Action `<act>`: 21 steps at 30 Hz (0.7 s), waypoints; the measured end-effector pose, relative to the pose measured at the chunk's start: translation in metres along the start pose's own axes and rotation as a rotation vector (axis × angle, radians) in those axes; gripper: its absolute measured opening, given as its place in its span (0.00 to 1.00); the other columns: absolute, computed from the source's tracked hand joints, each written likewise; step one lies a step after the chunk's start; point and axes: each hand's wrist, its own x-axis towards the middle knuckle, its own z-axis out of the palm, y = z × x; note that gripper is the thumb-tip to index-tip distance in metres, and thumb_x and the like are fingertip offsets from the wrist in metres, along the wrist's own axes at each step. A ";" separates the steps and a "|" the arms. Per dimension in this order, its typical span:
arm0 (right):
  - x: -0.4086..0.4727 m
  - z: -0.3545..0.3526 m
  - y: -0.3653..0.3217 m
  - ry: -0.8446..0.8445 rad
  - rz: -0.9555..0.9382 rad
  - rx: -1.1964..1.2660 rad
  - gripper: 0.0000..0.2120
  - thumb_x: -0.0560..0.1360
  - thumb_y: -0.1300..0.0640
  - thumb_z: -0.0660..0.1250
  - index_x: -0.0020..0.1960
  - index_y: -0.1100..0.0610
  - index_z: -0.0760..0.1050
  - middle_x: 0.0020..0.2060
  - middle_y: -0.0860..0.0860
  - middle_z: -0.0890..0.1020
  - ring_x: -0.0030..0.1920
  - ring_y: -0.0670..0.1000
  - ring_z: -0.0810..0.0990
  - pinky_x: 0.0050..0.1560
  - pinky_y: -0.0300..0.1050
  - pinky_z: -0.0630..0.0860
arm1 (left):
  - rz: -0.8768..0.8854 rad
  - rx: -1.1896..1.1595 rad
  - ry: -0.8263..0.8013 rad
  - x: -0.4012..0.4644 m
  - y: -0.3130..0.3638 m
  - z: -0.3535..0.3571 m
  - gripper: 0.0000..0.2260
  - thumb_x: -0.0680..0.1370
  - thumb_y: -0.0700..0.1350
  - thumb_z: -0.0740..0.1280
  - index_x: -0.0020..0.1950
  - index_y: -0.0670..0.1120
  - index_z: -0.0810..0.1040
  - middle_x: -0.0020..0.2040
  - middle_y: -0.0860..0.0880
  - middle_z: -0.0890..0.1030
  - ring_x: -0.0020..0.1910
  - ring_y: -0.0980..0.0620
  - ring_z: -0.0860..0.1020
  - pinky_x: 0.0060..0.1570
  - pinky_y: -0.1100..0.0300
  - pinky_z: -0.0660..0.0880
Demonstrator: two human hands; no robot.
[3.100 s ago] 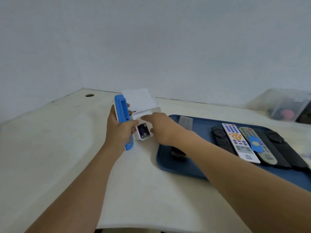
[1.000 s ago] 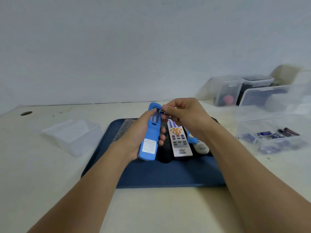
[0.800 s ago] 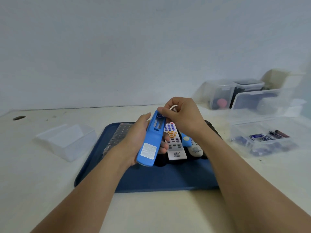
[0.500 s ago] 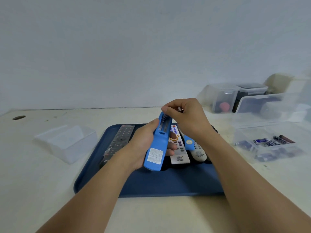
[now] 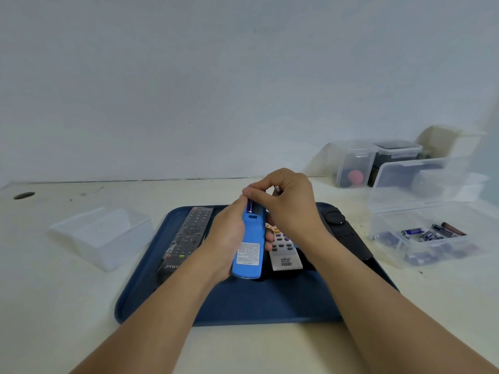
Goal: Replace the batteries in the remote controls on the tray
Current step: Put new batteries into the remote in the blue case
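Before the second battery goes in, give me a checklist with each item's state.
1. Blue remote steady in left hand, back side up: ok.
2. Battery bay open, first battery seated at its top: ok.
3. Second battery in the right hand grip: ok, only its dark tip shows.
4. Polarity of either battery: cannot tell.
5. Spare batteries within reach in the clear box at right: ok.
6. Bay cover located: cannot tell, not visible.

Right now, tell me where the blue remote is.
Head view, centre: the blue remote is gripped in the left hand, back up, above the blue tray, beside the white remote.
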 end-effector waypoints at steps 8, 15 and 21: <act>-0.002 -0.002 -0.010 -0.100 0.398 0.418 0.21 0.71 0.56 0.78 0.61 0.53 0.76 0.46 0.54 0.81 0.29 0.48 0.77 0.29 0.40 0.75 | 0.101 0.024 -0.035 0.001 0.002 -0.003 0.26 0.84 0.61 0.54 0.58 0.39 0.78 0.32 0.40 0.78 0.25 0.45 0.77 0.25 0.58 0.75; -0.003 -0.006 -0.014 -0.309 0.565 0.558 0.13 0.76 0.49 0.71 0.49 0.59 0.79 0.27 0.52 0.76 0.23 0.51 0.66 0.22 0.41 0.64 | 0.253 0.168 -0.039 -0.003 0.007 0.000 0.18 0.84 0.57 0.59 0.58 0.45 0.78 0.38 0.36 0.84 0.29 0.44 0.83 0.29 0.55 0.80; 0.011 -0.012 -0.009 -0.111 0.719 0.780 0.18 0.79 0.56 0.56 0.60 0.64 0.78 0.36 0.55 0.78 0.27 0.47 0.64 0.30 0.41 0.59 | 0.220 0.181 0.011 0.001 0.006 -0.004 0.15 0.86 0.53 0.58 0.55 0.43 0.78 0.35 0.44 0.83 0.28 0.47 0.81 0.29 0.56 0.80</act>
